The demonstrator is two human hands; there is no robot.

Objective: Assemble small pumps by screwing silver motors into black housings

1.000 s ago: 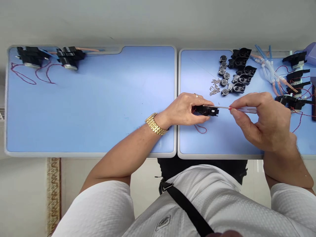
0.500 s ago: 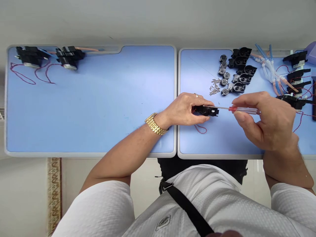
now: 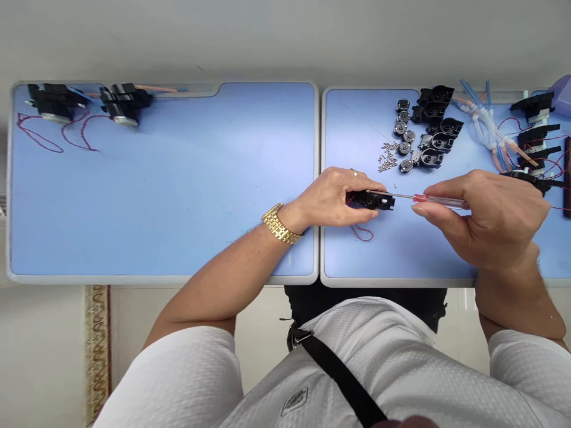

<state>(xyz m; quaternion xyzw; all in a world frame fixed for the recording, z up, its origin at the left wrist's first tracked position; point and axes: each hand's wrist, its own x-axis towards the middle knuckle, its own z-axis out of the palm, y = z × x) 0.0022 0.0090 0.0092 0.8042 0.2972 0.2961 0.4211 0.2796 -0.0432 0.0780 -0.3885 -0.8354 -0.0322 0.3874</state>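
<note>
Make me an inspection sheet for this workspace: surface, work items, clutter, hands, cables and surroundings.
Surface: two blue tables side by side, narrow gap between; small dark specks on the left one.
Work items: black part and screwdriver, its shaft reaching the part.
Clutter: pile of screws, round parts, black housings, bundled tubes; one screw lies apart.
Hands: left hand grips the black part; right hand holds the screwdriver's handle.
Cables: looped red wire beside the left hand; more wires near both table ends.
Surroundings: pale floor, patterned strip, purple object cut off at the frame edge.
</note>
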